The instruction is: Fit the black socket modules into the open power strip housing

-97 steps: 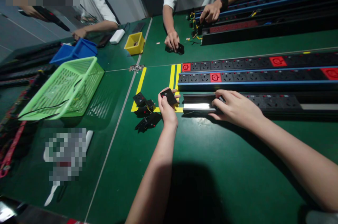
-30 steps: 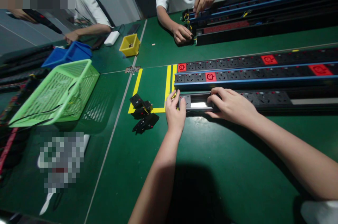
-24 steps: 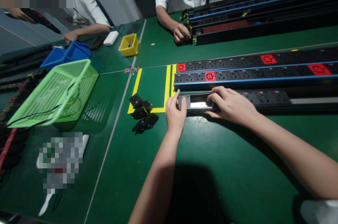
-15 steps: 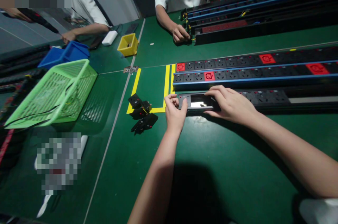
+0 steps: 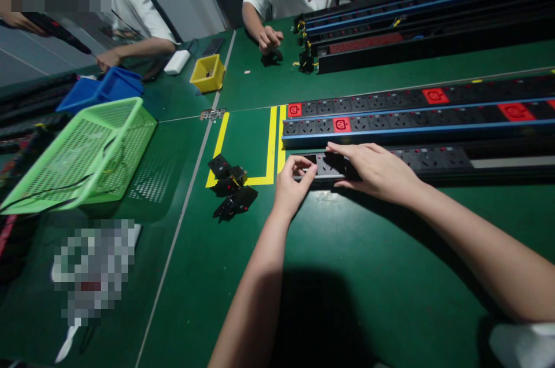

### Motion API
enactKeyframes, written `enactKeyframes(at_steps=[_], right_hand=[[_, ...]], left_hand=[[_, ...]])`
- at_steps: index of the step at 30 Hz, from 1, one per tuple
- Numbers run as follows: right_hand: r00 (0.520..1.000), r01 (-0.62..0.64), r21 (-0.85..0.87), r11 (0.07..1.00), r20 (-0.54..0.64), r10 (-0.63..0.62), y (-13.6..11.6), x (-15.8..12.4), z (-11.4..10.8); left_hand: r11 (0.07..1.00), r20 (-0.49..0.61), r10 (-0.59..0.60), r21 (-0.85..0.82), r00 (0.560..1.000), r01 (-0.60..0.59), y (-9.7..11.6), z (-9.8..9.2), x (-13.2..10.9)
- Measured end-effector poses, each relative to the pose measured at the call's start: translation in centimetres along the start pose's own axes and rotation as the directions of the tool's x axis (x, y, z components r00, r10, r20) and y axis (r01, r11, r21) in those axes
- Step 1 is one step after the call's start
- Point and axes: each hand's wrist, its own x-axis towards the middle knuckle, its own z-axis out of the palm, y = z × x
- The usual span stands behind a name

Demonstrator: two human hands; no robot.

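In front of me lies a long black power strip (image 5: 446, 159) with square sockets set in its channel. My left hand (image 5: 291, 184) is at its left end, thumb and forefinger curled against the left edge of a black socket module (image 5: 330, 164) in the channel. A gap in the channel shows left of that module. My right hand (image 5: 376, 170) straddles the strip just to the right, fingers over the far side and thumb on the near side. It partly covers the sockets. Loose black socket modules (image 5: 236, 203) lie to the left, some overlapping.
Two finished-looking strips, one with a blue edge (image 5: 316, 139), lie beyond mine. Yellow tape (image 5: 269, 148) marks the green table. A green basket (image 5: 141, 125), yellow bin (image 5: 208, 74) and blue bins (image 5: 124, 83) stand left. Co-workers' hands (image 5: 271, 39) are across the table.
The socket module has slid right along the channel, and the gap is now on its left. My left hand followed it slightly. The co-worker opposite has moved a hand away from the wired strip ends.
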Motion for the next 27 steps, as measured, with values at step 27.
enactKeyframes(at_steps=[27], right_hand=[[0.998, 0.044, -0.095, 0.994, 0.059, -0.039, 0.02, -0.10, 0.21]], left_hand=[[0.997, 0.054, -0.018, -0.076, 0.998, 0.022, 0.27, -0.34, 0.25]])
